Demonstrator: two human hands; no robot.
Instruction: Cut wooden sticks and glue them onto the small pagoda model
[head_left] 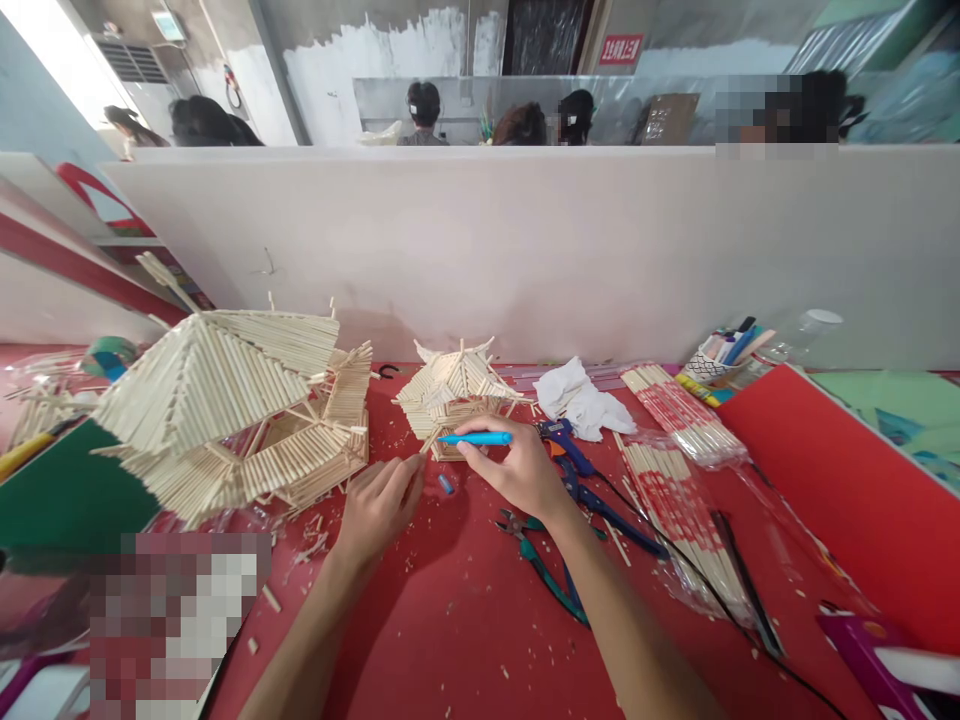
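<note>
Left hand [385, 497] is pinching what looks like a thin stick [429, 440], probably keeping it steady, while, just apart, right hand [516, 468] is gripping a blue pen [486, 438], seemingly angling its tip to face that stick, with the small stick model [459, 378] standing just beyond both.

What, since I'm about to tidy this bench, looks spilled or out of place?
Stick scraps litter the red tabletop, scattered rather than gathered. A small blue piece, perhaps a pen cap, lies loose near the right hand, which holds a blue pen. Crumpled white tissue sits among the tools and materials.
</note>
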